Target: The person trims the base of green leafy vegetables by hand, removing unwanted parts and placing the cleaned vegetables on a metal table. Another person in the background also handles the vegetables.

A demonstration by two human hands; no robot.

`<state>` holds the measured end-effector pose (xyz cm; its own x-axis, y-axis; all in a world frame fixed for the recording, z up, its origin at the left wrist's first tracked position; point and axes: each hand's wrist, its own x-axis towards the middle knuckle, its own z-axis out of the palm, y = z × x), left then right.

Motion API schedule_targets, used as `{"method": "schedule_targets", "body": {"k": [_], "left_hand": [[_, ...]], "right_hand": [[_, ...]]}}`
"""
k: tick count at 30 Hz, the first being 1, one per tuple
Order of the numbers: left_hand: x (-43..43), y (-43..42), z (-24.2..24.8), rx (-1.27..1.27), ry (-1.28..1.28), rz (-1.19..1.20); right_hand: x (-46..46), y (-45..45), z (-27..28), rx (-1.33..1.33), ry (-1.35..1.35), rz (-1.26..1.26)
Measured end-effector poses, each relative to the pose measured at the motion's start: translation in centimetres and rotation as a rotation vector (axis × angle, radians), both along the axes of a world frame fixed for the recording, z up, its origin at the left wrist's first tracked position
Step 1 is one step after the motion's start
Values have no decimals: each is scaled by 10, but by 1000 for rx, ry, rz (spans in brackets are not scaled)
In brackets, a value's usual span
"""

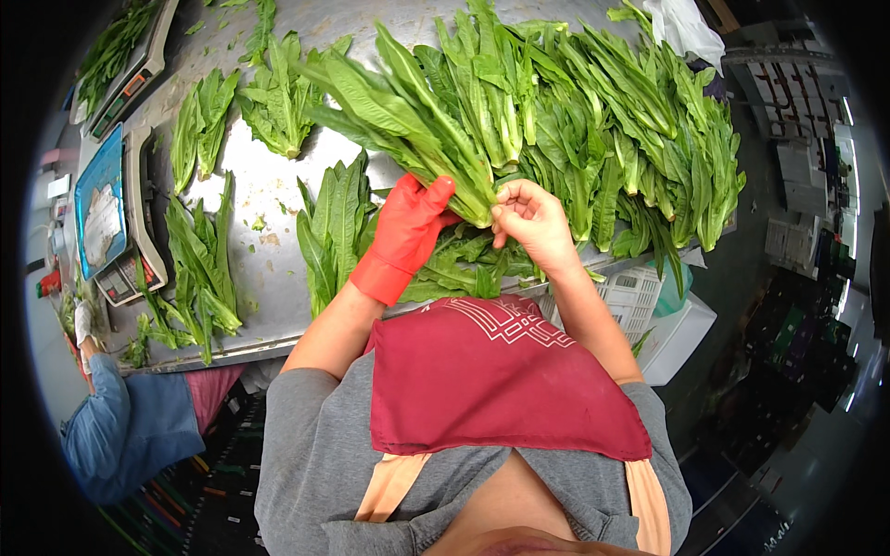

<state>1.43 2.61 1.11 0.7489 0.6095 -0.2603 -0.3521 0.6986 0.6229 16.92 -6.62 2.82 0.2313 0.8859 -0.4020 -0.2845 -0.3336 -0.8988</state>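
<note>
My left hand (410,233), in a red rubber glove, is closed around the lower stalks of a head of long-leaf green lettuce (424,132). Its leaves point up and to the left, and its cut base faces me. At that base, my bare right hand (532,219) has thumb and fingertips pinched together; whether a leaf edge is between them cannot be told. Below the held head, loose leaves (459,267) lie along the table's near edge. Another bunch of leaves (334,222) rests just left of my gloved hand.
A big heap of lettuce heads (626,132) covers the right of the metal table (268,278). Smaller bunches (198,264) lie left, beside weighing scales (142,208). A white plastic crate (629,299) stands below the right edge. A co-worker in a blue sleeve (104,417) is at the far left.
</note>
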Motion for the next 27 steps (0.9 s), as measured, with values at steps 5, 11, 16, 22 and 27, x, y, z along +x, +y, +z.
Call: {"method": "schedule_targets", "body": {"k": [5,11,16,22,27], "left_hand": [[3,-4,-2,-187,-117,119],[-4,11,-14,-186,-195,315],[-19,31,-6,61,-32,359],[-4,14,6,238,290,129],[-8,-2,-8,-40,153,181]], "right_hand": [[-7,-4,-10,166,229,-240],[-4,-12,1,287,334,-460],[8,-33,-1,-91,-436,422],[-26,8,23,263,-1023,158],[-22,8,0,215,-263,-139]]}}
